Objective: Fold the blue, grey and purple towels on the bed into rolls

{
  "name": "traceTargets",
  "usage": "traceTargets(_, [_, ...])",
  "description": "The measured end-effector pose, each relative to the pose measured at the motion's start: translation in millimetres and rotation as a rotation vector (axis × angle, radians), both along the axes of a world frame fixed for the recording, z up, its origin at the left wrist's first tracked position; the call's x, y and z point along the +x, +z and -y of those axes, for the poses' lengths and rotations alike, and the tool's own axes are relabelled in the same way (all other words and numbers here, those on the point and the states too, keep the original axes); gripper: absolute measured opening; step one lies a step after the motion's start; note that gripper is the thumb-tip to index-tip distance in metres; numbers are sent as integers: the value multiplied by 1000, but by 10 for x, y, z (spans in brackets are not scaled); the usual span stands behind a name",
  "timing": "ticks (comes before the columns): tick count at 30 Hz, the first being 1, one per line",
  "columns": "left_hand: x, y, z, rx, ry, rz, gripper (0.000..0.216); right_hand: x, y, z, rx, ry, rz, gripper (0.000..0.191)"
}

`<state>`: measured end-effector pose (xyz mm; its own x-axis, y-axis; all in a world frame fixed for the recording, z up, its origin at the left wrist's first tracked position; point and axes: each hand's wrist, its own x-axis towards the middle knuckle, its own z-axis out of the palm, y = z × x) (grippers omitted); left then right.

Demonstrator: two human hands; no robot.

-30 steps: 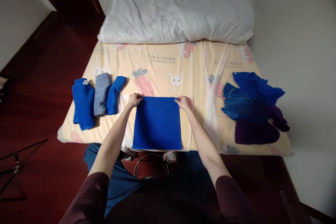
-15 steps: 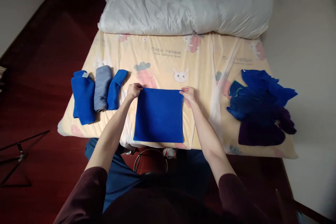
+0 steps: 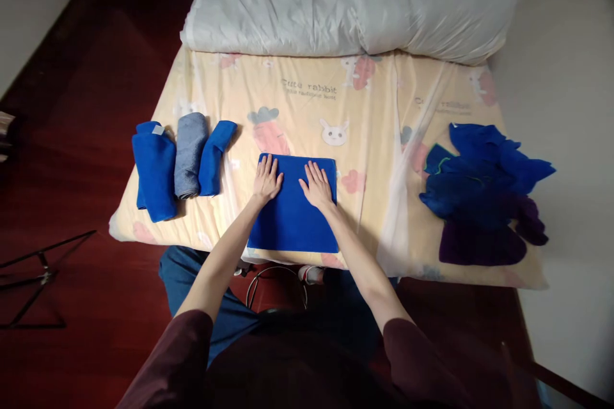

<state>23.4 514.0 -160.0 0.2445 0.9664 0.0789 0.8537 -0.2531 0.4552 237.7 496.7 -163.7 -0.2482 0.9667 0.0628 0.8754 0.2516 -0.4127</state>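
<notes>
A folded blue cloth (image 3: 292, 217) lies flat near the front edge of the yellow rabbit-print mattress (image 3: 374, 115). My left hand (image 3: 267, 178) rests palm down on its upper left part, fingers stretched out. My right hand (image 3: 316, 183) lies flat on its upper right part, fingers spread. Neither hand grips anything.
At the left of the mattress lie three rolled cloths: a blue one (image 3: 154, 170), a grey one (image 3: 188, 153) and a smaller blue one (image 3: 215, 156). A heap of blue and purple cloths (image 3: 480, 195) sits at the right. A white duvet (image 3: 345, 0) lies at the far end. Dark red floor lies to the left.
Both hands let go of the blue cloth's top corners and moved inward onto its surface, lying flat. The cloth lies still on the mattress.
</notes>
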Motion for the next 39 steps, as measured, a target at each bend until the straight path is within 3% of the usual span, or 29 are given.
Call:
traceTargets(6, [-77, -159, 24, -39, 92, 16, 71, 387, -218, 88, -23, -196, 22, 70])
traceTargets(12, [-35, -109, 75, -37, 121, 9, 72, 385, -163, 43, -34, -233, 92, 69])
traceTargets(16, [2, 9, 580, -43, 124, 20, 68, 154, -25, 368, -1, -270, 102, 63])
traceTargets(21, [-103, 31, 1521, -66, 103, 11, 66, 11, 39, 1322, -2, 12, 29, 59])
traceTargets(24, [-259, 9, 1928, -80, 82, 7, 65, 103, 17, 1812, -35, 48, 12, 60])
traceTargets(28, [-448, -17, 2211, -70, 73, 26, 65, 270, -10, 2091, -33, -61, 11, 65])
traceTargets(34, [-606, -55, 2536, -33, 99, 6, 64, 362, -65, 2248, 22, -125, 8, 63])
traceTargets(39, [-791, -139, 2910, -42, 105, 25, 67, 466, -161, 2565, 80, -188, -24, 60])
